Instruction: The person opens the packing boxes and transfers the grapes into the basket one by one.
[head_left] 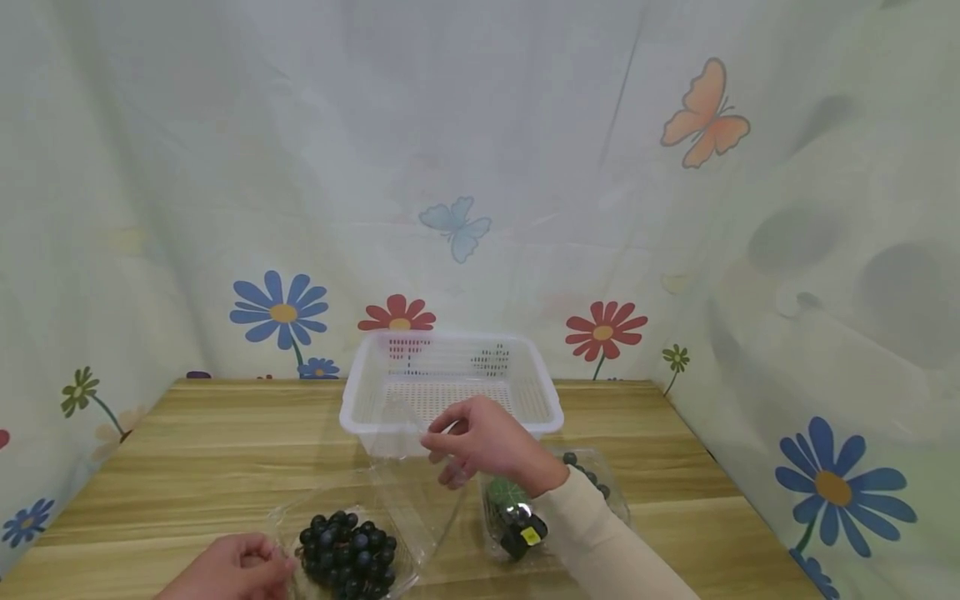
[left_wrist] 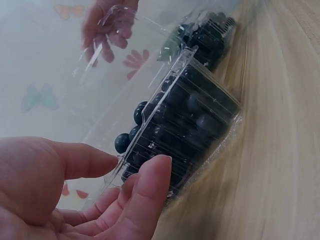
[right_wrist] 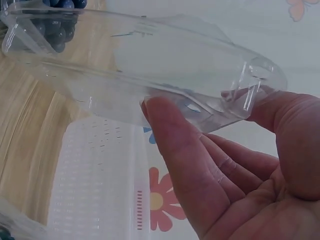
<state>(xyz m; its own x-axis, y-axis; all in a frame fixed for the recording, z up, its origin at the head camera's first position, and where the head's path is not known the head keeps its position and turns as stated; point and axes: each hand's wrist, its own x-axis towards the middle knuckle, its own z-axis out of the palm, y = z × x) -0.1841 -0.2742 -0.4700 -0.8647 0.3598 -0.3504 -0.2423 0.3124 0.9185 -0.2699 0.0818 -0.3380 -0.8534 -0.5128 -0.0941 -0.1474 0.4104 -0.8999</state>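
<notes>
opening clear box (left_wrist: 189, 55) seems step in hand: lid (right_wrist: 150, 65) is pinched in right grip (head_left: 480, 446), box rim in left grip (head_left: 232, 571), dark grapes (head_left: 348, 554) contained, on bench (head_left: 225, 442) (basket (head_left: 367, 427) set behind). lid should next be folded back, box steadied.

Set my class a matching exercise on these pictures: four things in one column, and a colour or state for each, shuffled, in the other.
Things
1. Left hand
2. Right hand
3. Basket
4. Grapes

Colour or state
A. White, with many small holes
B. Raised, holding the clear lid
C. Dark, nearly black
D. Gripping the open box at its edge

Pairs: 1-D, 2-B, 3-A, 4-C
</notes>
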